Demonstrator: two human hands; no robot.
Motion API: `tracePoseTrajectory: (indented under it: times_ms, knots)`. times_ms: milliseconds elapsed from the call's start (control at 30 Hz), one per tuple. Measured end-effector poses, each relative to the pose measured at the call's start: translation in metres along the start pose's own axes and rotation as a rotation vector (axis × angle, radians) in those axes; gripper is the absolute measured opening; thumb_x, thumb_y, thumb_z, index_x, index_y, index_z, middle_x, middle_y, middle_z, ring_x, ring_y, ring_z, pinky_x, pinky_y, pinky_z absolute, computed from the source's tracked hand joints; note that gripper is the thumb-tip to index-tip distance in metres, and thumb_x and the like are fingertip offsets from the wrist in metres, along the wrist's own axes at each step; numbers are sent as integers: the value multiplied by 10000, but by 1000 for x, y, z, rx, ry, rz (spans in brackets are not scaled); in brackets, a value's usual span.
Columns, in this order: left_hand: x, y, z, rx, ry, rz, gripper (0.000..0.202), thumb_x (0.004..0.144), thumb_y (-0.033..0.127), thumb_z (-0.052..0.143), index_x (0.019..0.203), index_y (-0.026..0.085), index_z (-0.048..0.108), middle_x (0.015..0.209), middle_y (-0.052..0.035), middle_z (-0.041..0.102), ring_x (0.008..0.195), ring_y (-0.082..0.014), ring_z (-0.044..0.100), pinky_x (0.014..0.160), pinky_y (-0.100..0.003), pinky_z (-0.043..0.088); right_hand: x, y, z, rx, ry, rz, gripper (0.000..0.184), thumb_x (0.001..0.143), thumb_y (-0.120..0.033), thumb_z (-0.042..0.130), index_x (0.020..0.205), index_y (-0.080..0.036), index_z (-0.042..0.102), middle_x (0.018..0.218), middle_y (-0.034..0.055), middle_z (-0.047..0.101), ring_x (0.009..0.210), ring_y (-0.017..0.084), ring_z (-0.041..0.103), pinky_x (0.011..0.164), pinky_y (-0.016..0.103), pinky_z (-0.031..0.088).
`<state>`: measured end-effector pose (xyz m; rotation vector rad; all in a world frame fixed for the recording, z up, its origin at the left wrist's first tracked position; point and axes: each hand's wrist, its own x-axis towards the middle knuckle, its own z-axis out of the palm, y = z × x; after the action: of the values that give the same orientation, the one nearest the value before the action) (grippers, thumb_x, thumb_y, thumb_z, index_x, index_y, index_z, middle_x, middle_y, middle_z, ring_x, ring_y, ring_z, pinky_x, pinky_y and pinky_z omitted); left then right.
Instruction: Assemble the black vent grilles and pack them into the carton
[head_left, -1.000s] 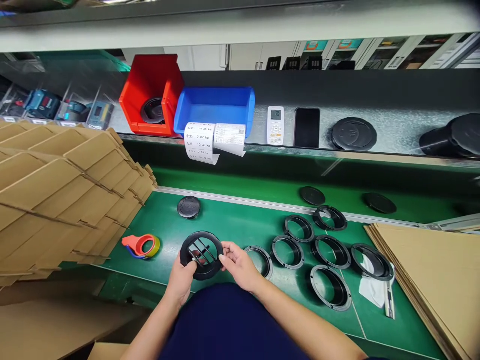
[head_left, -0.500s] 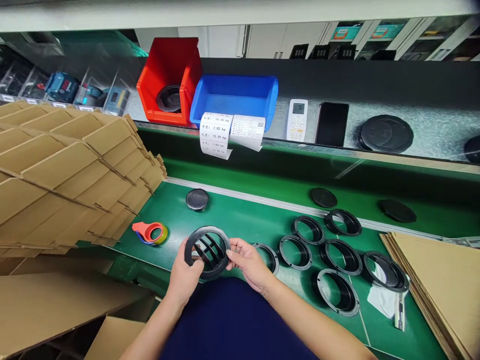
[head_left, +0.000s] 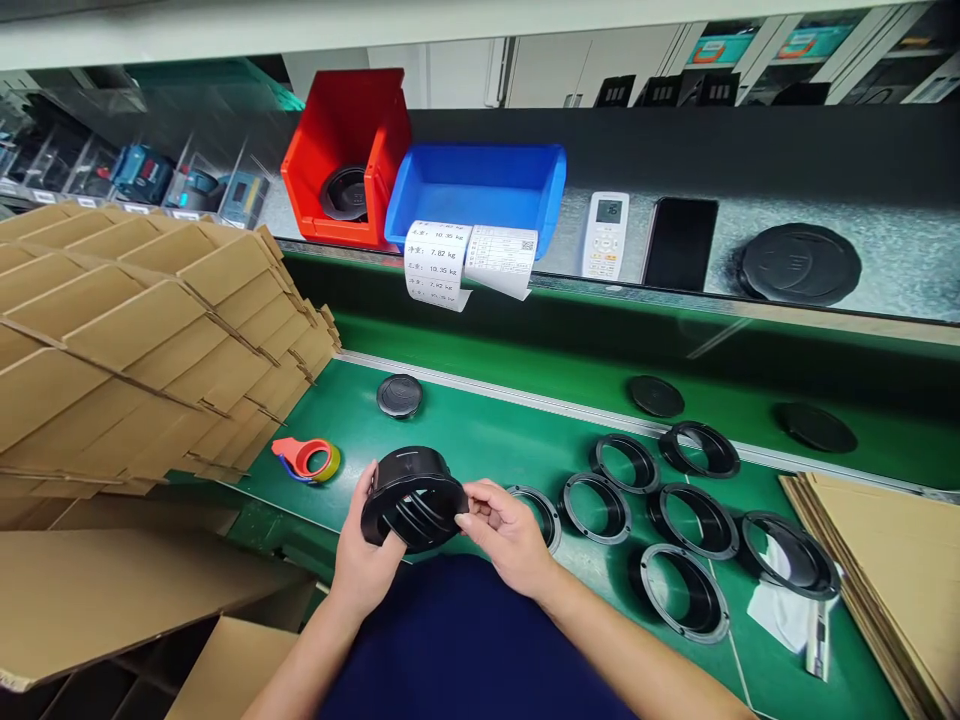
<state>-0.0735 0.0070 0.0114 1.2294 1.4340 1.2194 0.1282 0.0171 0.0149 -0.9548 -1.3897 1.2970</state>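
Black vent [head_left: 412, 500], now tilted, left hand [head_left: 367, 545], right hand [head_left: 504, 535]

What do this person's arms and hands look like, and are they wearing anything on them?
The left hand and the right hand are both bare, with no gloves. The forearms show no sleeves, watch or bracelet. A dark navy garment shows at the bottom of the view, between the arms.
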Motion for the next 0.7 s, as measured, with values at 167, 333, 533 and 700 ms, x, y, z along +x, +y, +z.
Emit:
tracePoseTrajectory:
  times_ms: [167,333,533,700]
  knots:
    - [1,0,-12,131,9,348,574,625,244,787,1154,262,567,1327,-114,508,1244,-323,484,1061,-475,388,-1,6,-9,-430,81,-375,216,840,-123,578,1008,-238,649,960,70,655,917,192,632,800,344,545]
    - [0,-2,-21,347,69,909,442,629,27,718,947,312,607,1271,-36,473,1221,-305,513,997,-489,485,0,10,-15,-559,125,-731,282,818,-18,517,990,-207,634,955,99,687,1043,228,645,838,387,582]
    - [1,2,-17,390,146,1123,631,647,-80,657,1154,277,542,1401,-63,380,1231,-281,515,976,-450,524,5,7,-12,-547,160,-849,266,818,-4,533,1003,-178,616,943,110,683,1044,237,647,810,393,595]
    - [0,5,-15,400,111,1107,710,676,-61,666,1288,250,487,1398,-111,369,1259,-294,486,1022,-469,485,7,11,-8,-499,153,-764,224,843,-33,537,984,-192,608,926,94,668,1026,216,653,831,367,589]
